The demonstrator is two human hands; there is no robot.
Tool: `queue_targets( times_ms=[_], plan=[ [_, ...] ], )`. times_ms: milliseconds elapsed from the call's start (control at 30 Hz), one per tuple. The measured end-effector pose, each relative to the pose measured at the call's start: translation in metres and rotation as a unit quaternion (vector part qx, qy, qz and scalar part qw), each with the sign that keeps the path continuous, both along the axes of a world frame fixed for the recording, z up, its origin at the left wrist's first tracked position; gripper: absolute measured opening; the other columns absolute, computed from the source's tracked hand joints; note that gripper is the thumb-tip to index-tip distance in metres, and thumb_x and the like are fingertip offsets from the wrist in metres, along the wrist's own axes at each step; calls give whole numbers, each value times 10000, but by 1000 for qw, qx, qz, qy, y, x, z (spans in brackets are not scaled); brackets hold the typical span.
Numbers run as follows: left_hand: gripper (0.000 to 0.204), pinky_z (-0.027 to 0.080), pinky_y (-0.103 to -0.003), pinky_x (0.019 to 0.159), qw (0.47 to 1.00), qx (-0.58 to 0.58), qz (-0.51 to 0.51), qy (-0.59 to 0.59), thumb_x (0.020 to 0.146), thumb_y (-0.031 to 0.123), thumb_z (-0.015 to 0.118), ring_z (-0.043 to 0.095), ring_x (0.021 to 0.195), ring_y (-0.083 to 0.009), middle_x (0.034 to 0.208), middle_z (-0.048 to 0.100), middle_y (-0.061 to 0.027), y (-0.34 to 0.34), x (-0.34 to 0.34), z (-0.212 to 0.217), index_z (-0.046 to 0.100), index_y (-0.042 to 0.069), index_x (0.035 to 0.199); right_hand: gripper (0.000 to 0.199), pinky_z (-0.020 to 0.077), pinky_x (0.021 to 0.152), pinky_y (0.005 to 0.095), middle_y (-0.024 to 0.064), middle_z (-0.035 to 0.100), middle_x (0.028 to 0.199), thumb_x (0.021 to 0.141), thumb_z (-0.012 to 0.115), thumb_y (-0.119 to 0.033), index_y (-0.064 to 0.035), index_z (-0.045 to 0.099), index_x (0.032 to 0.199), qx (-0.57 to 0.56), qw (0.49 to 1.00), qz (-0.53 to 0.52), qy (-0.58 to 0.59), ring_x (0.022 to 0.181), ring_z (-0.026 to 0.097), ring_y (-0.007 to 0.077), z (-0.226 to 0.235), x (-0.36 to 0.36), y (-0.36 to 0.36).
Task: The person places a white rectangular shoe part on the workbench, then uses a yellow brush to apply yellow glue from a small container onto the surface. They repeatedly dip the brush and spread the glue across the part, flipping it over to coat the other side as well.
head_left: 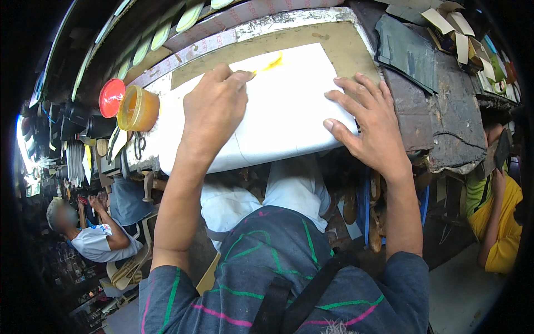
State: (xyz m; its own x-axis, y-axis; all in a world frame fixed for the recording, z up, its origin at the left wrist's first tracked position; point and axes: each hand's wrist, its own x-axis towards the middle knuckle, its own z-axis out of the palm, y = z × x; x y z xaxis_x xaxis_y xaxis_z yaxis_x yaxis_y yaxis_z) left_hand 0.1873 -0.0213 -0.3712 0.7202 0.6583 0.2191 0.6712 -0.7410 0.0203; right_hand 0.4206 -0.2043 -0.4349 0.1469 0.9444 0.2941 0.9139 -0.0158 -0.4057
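A large white sheet (283,111) lies over the worktable, its near edge curving down over the front. A wet-looking yellow streak (271,62) runs across its far part. My left hand (217,108) is closed over the left side of the sheet, fingertips at the lower end of the streak; anything pinched in them is hidden. With fingers spread, my right hand (370,119) rests on the sheet's right edge. Left of the sheet stands an uncovered tub (138,109) of amber-yellow paste, a red lid (112,97) beside it.
Scissors (139,146) lie left of the sheet. A dark green piece of material (403,53) and cut cardboard boxes (453,30) are at the far right. Shoe-sole-shaped pieces (161,34) line the back left. One person (103,239) sits at left, another in yellow (503,217) at right.
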Motion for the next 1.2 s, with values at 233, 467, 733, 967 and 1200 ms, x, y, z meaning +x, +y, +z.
queue_targets(
  times_ms=[233,467,733,967,1200],
  plan=[
    [224,567,-420,788,994,55,-81,-48,947,125,702,712,937,-284,968,683,-70,4,39,-30,825,158,1132,458,212,1303,632,82,613,1528,1000,709,-457,-188,716,1370,2,1000,5,2,1526,433,389,0,1,0],
    [264,598,-443,783,996,-23,-88,12,902,112,727,702,1022,-271,999,675,-62,1,53,-16,818,162,1145,467,199,1303,639,90,593,1541,1001,699,-480,-200,722,1374,12,1000,-3,14,1521,437,391,-4,2,-3],
    [243,580,-420,806,986,-86,-137,-47,934,116,713,708,948,-290,990,695,-82,-8,14,-7,822,142,1150,460,237,1298,614,81,617,1529,971,738,-425,-194,720,1368,-11,1000,-6,-9,1524,441,384,1,0,1],
    [195,578,-410,820,994,-59,19,-95,1009,135,671,729,966,-299,1033,729,-84,-4,-41,12,815,115,1138,462,237,1290,619,93,617,1518,987,727,-437,-185,716,1374,1,1000,4,-11,1506,454,386,2,0,1],
    [237,603,-428,812,1000,7,-22,-7,941,144,695,728,966,-288,990,690,-96,-12,4,-22,809,135,1149,469,244,1297,613,87,616,1534,965,746,-401,-179,718,1377,-8,1000,2,-18,1526,444,373,2,0,0]
  ],
)
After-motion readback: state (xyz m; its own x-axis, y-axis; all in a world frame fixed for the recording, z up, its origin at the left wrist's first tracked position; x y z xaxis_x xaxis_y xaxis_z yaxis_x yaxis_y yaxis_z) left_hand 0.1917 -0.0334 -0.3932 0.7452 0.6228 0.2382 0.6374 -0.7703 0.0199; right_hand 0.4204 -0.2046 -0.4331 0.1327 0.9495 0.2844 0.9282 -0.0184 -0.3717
